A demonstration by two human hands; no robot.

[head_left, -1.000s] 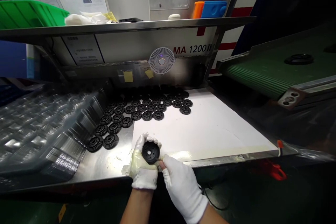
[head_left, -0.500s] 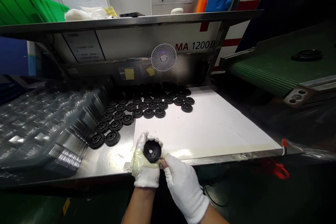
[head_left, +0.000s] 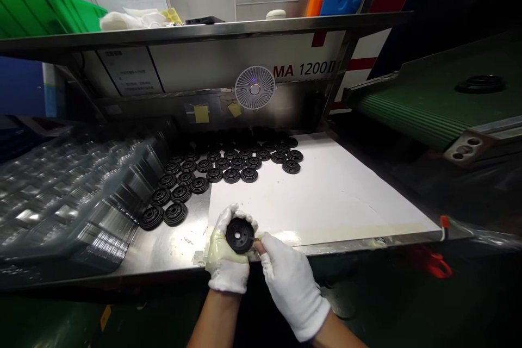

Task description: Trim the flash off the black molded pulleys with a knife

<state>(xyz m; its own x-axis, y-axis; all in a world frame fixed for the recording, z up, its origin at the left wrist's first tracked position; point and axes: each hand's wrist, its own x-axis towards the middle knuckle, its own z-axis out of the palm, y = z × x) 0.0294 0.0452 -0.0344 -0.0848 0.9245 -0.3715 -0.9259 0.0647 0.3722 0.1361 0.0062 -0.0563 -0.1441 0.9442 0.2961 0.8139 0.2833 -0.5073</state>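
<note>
A round black plastic wheel (head_left: 240,235) with a hole in its centre lies in my left hand (head_left: 228,253), gloved in white with a yellowish coating, its fingers wrapped round the rim. Against the wheel's right edge is my right hand (head_left: 287,277), in a white glove with a bare fingertip showing. Its fingers are pinched together; a thin dark sliver shows at their tip, too small to name. Many similar black wheels (head_left: 175,213) with ribbed edges sit in rows on the metal table, beyond and left of my hands.
Stacked clear plastic trays (head_left: 98,212) stand at the left. White sheet (head_left: 326,196) covers part of the table. Behind are a small fan (head_left: 255,88) and a shelf (head_left: 228,30) with a green bin (head_left: 49,13). A green conveyor (head_left: 432,92) at right carries a black part (head_left: 481,84).
Both hands have shifted slightly right with the wheel. The right fingertips have moved a little up along the wheel's right edge.
</note>
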